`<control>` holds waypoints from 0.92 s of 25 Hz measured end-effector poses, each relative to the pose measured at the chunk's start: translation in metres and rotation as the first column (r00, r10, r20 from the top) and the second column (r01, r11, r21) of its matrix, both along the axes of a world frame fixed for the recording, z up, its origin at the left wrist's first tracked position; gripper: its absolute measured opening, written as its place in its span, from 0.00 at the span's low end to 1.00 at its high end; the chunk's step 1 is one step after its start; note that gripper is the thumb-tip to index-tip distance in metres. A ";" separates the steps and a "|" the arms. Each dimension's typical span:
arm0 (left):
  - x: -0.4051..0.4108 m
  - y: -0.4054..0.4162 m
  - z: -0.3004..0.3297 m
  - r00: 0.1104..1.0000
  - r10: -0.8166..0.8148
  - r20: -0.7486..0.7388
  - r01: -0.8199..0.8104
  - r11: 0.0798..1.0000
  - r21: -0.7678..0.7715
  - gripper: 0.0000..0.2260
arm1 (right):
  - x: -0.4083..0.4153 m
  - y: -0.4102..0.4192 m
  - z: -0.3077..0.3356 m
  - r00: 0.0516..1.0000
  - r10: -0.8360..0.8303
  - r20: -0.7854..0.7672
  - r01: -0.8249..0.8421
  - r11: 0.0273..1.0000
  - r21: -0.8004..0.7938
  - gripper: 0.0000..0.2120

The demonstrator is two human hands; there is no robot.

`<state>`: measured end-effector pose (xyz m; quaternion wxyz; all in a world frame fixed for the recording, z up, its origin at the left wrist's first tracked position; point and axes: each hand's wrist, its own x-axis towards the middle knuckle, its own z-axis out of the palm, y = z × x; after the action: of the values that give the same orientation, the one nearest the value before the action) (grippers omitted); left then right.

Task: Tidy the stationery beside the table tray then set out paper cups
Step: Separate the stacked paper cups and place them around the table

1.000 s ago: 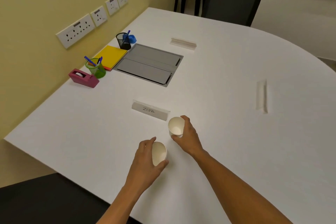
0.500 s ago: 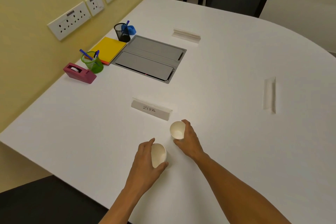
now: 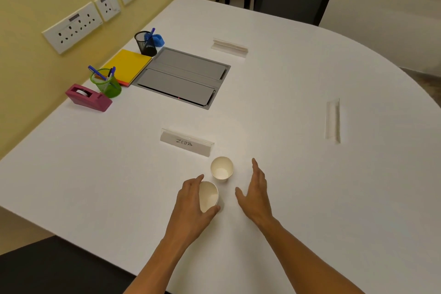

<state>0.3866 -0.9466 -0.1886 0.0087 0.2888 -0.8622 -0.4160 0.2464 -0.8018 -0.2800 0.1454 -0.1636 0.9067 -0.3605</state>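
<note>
Low in the frame's centre, my left hand (image 3: 191,200) curls around a paper cup (image 3: 209,196), fingers and thumb wrapped on its wall, and the cup looks tipped toward me. Just right of it, my right hand (image 3: 256,194) is spread open and empty, a little apart from the second paper cup (image 3: 222,169), which stands upright on the white table (image 3: 298,174) just below the name card (image 3: 187,143). I judge I'm in the cup-setting step: one placed, one in hand. Next I need to carry this cup to another seat, perhaps by the blank card (image 3: 333,120) at right. At upper left, beside the table tray (image 3: 183,76), the stationery looks tidy: tape dispenser (image 3: 88,98), green pen cup (image 3: 107,82), yellow pad (image 3: 127,67), mesh pen cup (image 3: 145,43).
</note>
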 end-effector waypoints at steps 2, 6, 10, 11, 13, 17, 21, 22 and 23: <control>-0.009 0.012 0.006 0.998 -0.039 -0.042 0.040 0.999 0.011 0.38 | 0.011 0.020 0.012 0.993 -0.064 -0.098 0.047 0.986 -0.160 0.33; -0.028 0.048 0.023 0.983 -0.139 -0.118 0.148 0.987 0.064 0.38 | 0.027 0.069 0.047 0.994 0.050 -0.096 -0.079 0.942 -0.327 0.31; -0.044 0.094 0.043 0.938 -0.275 -0.212 0.307 0.941 0.139 0.36 | 0.041 0.128 0.071 0.986 0.120 -0.113 -0.149 0.943 -0.297 0.42; -0.046 0.108 0.048 0.924 -0.306 -0.229 0.346 0.925 0.159 0.35 | 0.046 0.143 0.077 0.982 0.098 -0.162 -0.138 0.956 -0.258 0.43; -0.046 0.140 0.057 0.895 -0.373 -0.244 0.419 0.891 0.176 0.34 | 0.056 0.172 0.089 0.957 0.036 -0.288 -0.083 0.984 -0.155 0.43; -0.037 0.204 0.067 0.807 -0.518 -0.283 0.584 0.774 0.246 0.27 | 0.078 0.243 0.105 0.912 -0.099 -0.399 0.057 0.992 -0.115 0.38; -0.023 0.280 0.068 0.799 -0.533 -0.277 0.592 0.777 0.213 0.17 | 0.113 0.333 0.108 0.919 -0.130 -0.372 0.097 0.990 -0.107 0.39; -0.020 0.302 0.068 0.808 -0.527 -0.262 0.578 0.796 0.182 0.14 | 0.122 0.356 0.108 0.923 -0.131 -0.363 0.100 0.990 -0.104 0.39; -0.017 0.321 0.067 0.818 -0.522 -0.242 0.564 0.811 0.155 0.10 | 0.129 0.375 0.107 0.925 -0.134 -0.356 0.105 0.990 -0.100 0.39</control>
<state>0.3692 -0.6257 -0.1214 -0.0615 -0.0121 -0.8524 -0.5191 0.3753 -0.4271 -0.1732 -0.0525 -0.1773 0.9113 -0.3680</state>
